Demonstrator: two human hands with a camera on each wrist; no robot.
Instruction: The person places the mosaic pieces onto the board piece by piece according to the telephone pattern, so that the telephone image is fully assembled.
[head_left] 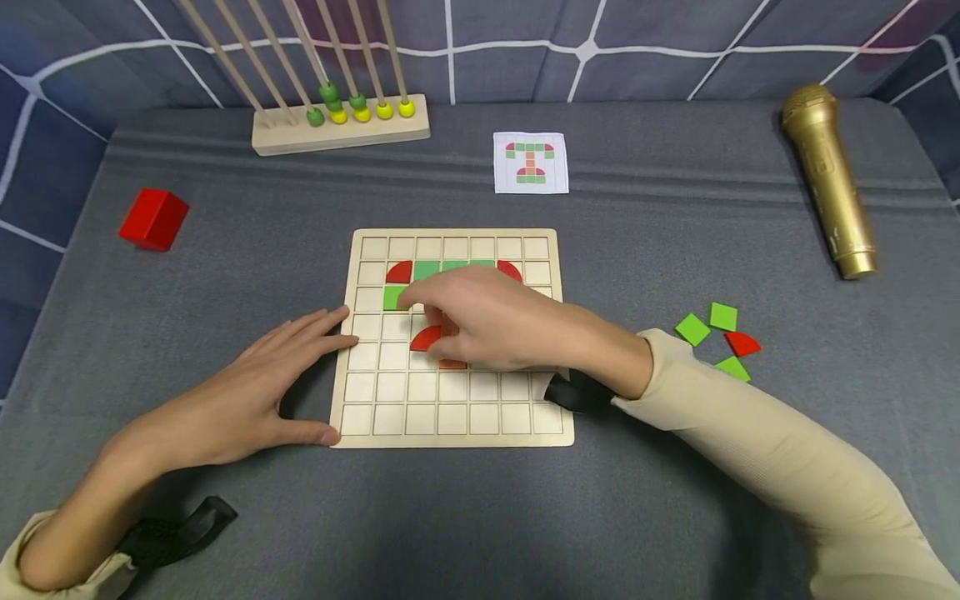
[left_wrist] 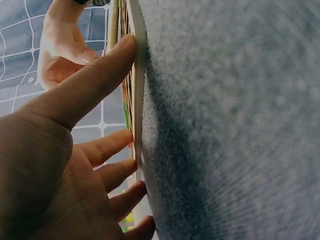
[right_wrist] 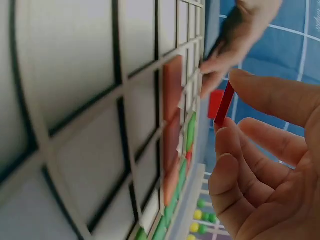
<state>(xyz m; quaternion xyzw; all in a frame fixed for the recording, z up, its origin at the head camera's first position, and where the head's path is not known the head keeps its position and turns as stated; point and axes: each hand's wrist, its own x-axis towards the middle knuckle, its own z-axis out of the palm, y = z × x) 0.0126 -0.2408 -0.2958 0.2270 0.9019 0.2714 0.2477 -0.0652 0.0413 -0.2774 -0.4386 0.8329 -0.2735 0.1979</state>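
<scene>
A light wooden grid board (head_left: 450, 439) lies flat on the grey cloth. My right hand (head_left: 495, 317) is over its middle and pinches a red quarter-circle tile (right_wrist: 226, 104) between thumb and finger, held above the squares. Orange tiles (right_wrist: 171, 135) sit in a column on the board, partly hidden by that hand in the head view. Toward the board's far side are red quarter-circle tiles (head_left: 399, 272) and green square tiles (head_left: 427, 271). My left hand (head_left: 247, 392) has its fingers spread, and the fingertips and thumb touch the board's left edge.
Loose green squares (head_left: 723, 317) and a red quarter-circle (head_left: 742, 343) lie right of the board. Behind it is a printed pattern card (head_left: 531, 163). A bead abacus (head_left: 341, 137), a red block (head_left: 154, 220) and a gold microphone (head_left: 828, 183) stand or lie around.
</scene>
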